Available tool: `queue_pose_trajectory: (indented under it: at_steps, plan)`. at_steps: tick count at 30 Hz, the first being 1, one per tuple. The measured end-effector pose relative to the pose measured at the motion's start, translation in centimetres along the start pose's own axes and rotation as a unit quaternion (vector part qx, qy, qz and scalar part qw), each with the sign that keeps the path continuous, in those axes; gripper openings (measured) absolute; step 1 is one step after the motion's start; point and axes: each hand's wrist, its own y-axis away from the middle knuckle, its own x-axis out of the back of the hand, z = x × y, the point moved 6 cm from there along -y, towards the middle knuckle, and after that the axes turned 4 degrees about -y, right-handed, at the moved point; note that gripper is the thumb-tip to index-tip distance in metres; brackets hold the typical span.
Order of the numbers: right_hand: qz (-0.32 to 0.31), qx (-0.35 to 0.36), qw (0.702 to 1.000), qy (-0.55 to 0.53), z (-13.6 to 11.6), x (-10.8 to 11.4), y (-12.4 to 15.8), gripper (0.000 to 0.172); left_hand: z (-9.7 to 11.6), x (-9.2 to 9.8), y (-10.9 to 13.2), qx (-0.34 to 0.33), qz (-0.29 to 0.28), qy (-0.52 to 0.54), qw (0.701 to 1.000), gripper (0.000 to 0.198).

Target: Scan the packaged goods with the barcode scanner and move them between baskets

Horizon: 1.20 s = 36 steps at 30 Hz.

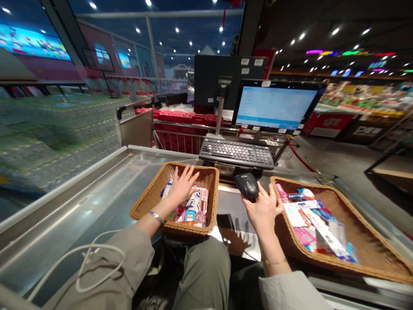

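Observation:
My left hand [181, 187] is spread flat, fingers apart, over the small packaged goods [192, 207] in the left wicker basket [145, 204]. It touches or hovers just above them and holds nothing. My right hand [263, 209] grips a black handheld barcode scanner [247, 185] between the two baskets, with the fingers wrapped round its handle. The right wicker basket [371, 254] lies beside that hand and holds several flat packets [314, 226].
A steel checkout counter [97, 193] runs to the left. Behind the baskets stand a black keyboard [237, 153], a lit monitor [274, 107] and a second screen's back [222, 79]. A red shopping cart [180, 129] sits beyond. A white cable [87, 267] lies over my left sleeve.

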Motion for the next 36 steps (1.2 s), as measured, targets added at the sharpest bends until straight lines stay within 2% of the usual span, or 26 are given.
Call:
queue_pose_trajectory:
  at_steps: [5,10,14,21,29,33,36]
  plan:
    - [-0.025,0.006,1.0,0.009,-0.4,-1.4,0.4,0.031,-3.2,-1.9,1.3,-0.022,-0.073,-0.019,0.997,0.059]
    - [-0.025,0.011,1.0,0.015,-0.5,-2.1,0.7,0.032,-4.6,-3.8,2.8,-0.053,-0.159,-0.002,0.986,0.058]
    - [-0.034,0.004,0.999,0.01,-0.3,-2.6,0.9,0.032,-4.7,-5.0,3.8,-0.088,-0.238,0.033,0.967,0.06]
    - [-0.04,-0.004,0.999,0.003,-0.1,-3.1,1.3,0.035,-2.9,-6.8,4.9,-0.189,-0.312,0.104,0.925,0.066]
    - [-0.041,-0.01,0.999,0.015,0.4,-3.5,1.4,0.038,-1.7,-7.8,5.1,-0.198,-0.324,0.158,0.912,0.043]
    - [-0.042,-0.011,0.999,0.005,0.5,-3.6,1.5,0.036,-0.8,-7.5,4.8,-0.2,-0.308,0.174,0.914,0.028]
    - [-0.044,-0.015,0.999,0.0,0.7,-3.5,1.5,0.036,-0.8,-7.0,4.7,-0.208,-0.3,0.155,0.918,0.024]
